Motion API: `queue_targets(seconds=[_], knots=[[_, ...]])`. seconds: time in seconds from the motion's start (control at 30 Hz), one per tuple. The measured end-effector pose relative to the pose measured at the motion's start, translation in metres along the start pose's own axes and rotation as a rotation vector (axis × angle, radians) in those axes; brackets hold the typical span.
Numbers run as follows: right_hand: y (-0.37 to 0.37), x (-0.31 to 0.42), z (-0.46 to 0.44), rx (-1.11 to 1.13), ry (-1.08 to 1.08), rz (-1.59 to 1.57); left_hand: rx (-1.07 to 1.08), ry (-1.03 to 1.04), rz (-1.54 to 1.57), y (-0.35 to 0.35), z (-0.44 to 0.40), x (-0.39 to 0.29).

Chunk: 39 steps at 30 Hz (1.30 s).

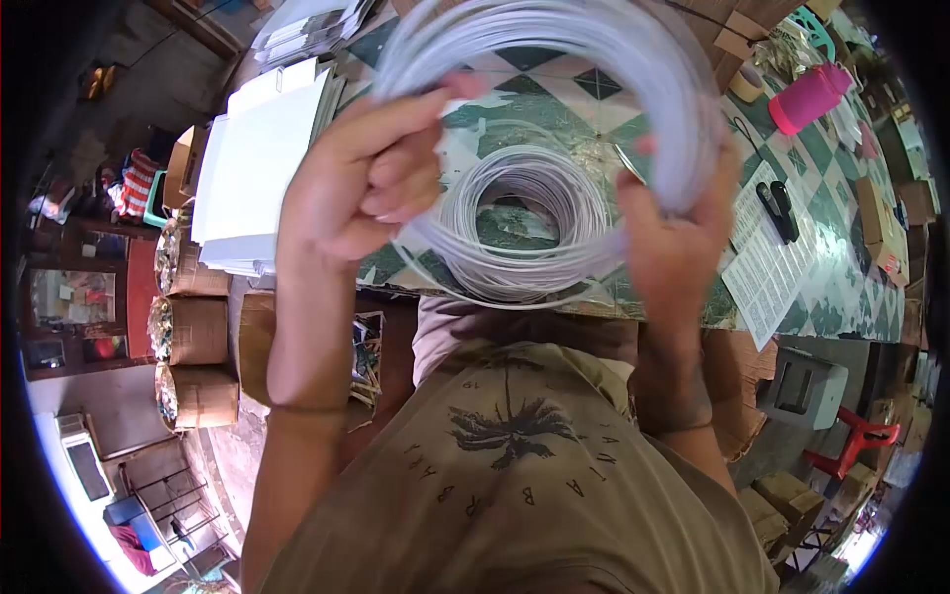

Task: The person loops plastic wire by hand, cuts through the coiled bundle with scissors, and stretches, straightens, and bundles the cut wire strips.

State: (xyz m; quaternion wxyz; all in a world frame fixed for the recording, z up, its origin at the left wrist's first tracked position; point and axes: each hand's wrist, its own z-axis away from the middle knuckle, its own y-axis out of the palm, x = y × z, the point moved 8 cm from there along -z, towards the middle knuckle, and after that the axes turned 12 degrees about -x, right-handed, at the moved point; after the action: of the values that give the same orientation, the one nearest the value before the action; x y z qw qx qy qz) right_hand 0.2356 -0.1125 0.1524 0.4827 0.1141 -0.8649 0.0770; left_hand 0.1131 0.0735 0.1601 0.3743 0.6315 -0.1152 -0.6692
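Observation:
A thick coil of whitish, translucent cord (653,69) is held up in front of me, smeared by motion. My right hand (683,223) is closed around the right side of this coil. At its left side, my left hand (371,168) has its fingers curled in and closed on the coil, though the strands in the grip are partly hidden. Below and between my hands, a second coil of similar cord (462,223) lies on the green and white patterned table (628,307). A loose loop of cord hangs at its near edge.
To the left stand stacks of white sheets (259,148). On the right are a printed paper (762,272) with a black stapler (777,211), a pink bottle (811,99) and a roll of tape (747,82). Cardboard boxes (203,332) and a red stool (856,444) stand around the table.

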Motion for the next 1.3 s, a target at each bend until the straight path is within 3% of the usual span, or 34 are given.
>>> queue_targets(seconds=[0.1,0.13,0.2,0.23,0.27,0.3,0.33,0.4,0.43,0.5,0.53,0.6,0.63,0.7,0.77,0.8,0.87,0.9,0.93,0.97,1.03,1.1,1.13,1.17,1.23,1.27,1.3], knots=[[-0.043,-0.017,-0.005,-0.098,0.093,-0.056,0.582,-0.27,0.164,0.086,-0.006,0.016],[-0.051,-0.018,-0.002,-0.102,0.069,-0.058,0.593,-0.28,0.164,0.09,-0.005,0.021],[-0.041,-0.025,0.036,-0.118,0.792,-0.779,0.512,-0.149,0.0,0.087,0.003,0.034],[-0.032,-0.03,0.049,0.132,0.868,-1.019,0.297,0.015,-0.218,0.07,0.011,0.035],[-0.019,-0.022,0.07,0.123,1.13,-1.217,0.073,0.178,-0.432,0.048,0.028,0.03],[-0.005,-0.012,0.084,0.276,1.154,-1.303,0.075,0.172,-0.433,0.03,0.047,0.041],[0.009,-0.004,0.097,0.432,1.17,-1.388,-0.229,0.359,-0.706,-0.015,0.062,0.039],[0.038,0.003,0.112,0.525,1.212,-1.175,-0.544,0.535,-0.972,-0.058,0.081,0.032],[0.058,0.004,0.12,0.602,1.329,-1.222,-0.644,0.356,-0.7,-0.08,0.083,0.043],[0.091,0.003,0.125,0.66,1.346,-1.122,-0.812,0.013,-0.134,-0.112,0.095,0.076],[0.103,-0.003,0.122,0.676,1.183,-0.964,-0.873,-0.152,0.159,-0.124,0.105,0.095],[0.111,0.005,0.095,0.741,0.916,-0.704,-0.792,-0.049,0.074,-0.158,0.094,0.084],[0.113,0.003,0.088,0.75,0.914,-0.704,-0.797,-0.042,0.078,-0.155,0.084,0.073],[0.085,0.023,0.035,0.412,-0.039,-0.116,-0.633,0.057,0.013,-0.128,0.056,0.029],[0.051,0.034,0.007,0.083,-0.482,0.199,-0.422,0.091,-0.124,-0.08,0.016,0.003],[0.032,0.024,-0.005,0.02,-0.349,0.221,-0.232,0.072,-0.178,-0.051,-0.004,-0.005],[0.003,-0.007,-0.014,0.023,0.069,-0.039,0.215,-0.099,0.071,0.021,-0.02,-0.004],[-0.012,-0.022,-0.015,-0.02,0.27,-0.167,0.339,-0.232,0.147,0.05,-0.017,0.002],[-0.02,-0.025,-0.009,-0.042,0.335,-0.275,0.461,-0.368,0.224,0.071,-0.009,0.01],[-0.027,-0.028,-0.003,-0.069,0.398,-0.382,0.469,-0.378,0.226,0.075,-0.006,0.018],[-0.025,-0.033,0.037,0.037,0.823,-0.729,0.599,-0.298,0.22,0.083,0.016,0.031],[-0.006,-0.021,0.071,0.096,1.123,-1.194,0.364,-0.075,0.042,0.044,0.036,0.044],[0.003,-0.011,0.078,0.159,1.167,-1.335,0.282,-0.005,-0.022,0.022,0.051,0.051],[0.012,-0.009,0.085,0.241,1.133,-1.328,-0.052,0.295,-0.497,-0.021,0.062,0.044],[0.038,0.001,0.098,0.437,1.117,-1.262,-0.406,0.583,-0.965,-0.043,0.084,0.034],[0.055,0.008,0.105,0.554,1.128,-1.205,-0.61,0.416,-0.729,-0.064,0.089,0.042],[0.072,0.008,0.126,0.606,1.406,-1.29,-0.802,0.249,-0.479,-0.083,0.098,0.056]])
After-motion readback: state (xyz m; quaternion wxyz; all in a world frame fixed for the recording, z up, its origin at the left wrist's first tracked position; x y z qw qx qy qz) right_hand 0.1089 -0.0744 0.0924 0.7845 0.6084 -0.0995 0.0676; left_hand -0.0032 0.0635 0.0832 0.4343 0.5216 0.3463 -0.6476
